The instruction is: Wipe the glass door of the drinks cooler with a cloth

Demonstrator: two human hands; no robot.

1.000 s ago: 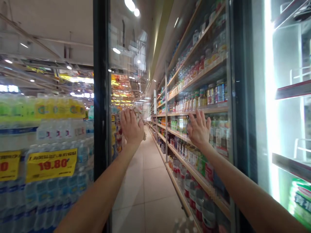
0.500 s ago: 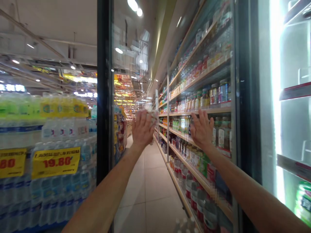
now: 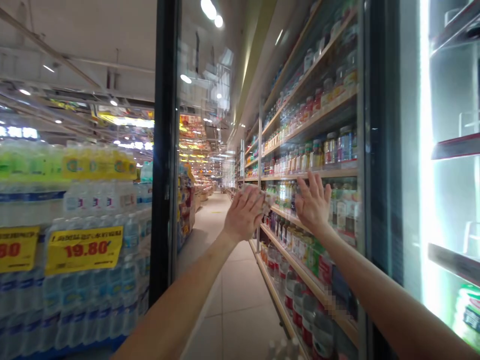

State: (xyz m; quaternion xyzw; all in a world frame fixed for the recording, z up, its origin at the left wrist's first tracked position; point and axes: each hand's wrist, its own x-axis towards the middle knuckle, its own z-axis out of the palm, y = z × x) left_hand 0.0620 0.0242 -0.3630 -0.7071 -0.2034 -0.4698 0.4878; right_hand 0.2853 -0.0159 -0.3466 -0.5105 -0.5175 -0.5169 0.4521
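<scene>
A tall glass door (image 3: 210, 125) in a black frame (image 3: 165, 150) stands in front of me. My left hand (image 3: 243, 214) presses a crumpled light cloth (image 3: 264, 199) against the glass, and only the cloth's edge shows past my fingers. My right hand (image 3: 313, 204) lies flat on the same glass just to the right, fingers spread, holding nothing. The two hands are about a hand's width apart.
Through the glass run long shelves of bottled drinks (image 3: 311, 150) and a tiled aisle (image 3: 232, 300). Stacked water packs with a yellow price sign (image 3: 84, 248) stand at the left. A lit cooler interior with shelves (image 3: 450, 150) is at the right.
My left hand has slid the cloth to the right across the glass and slightly down, closing on my right hand. The right hand has stayed flat in place.
</scene>
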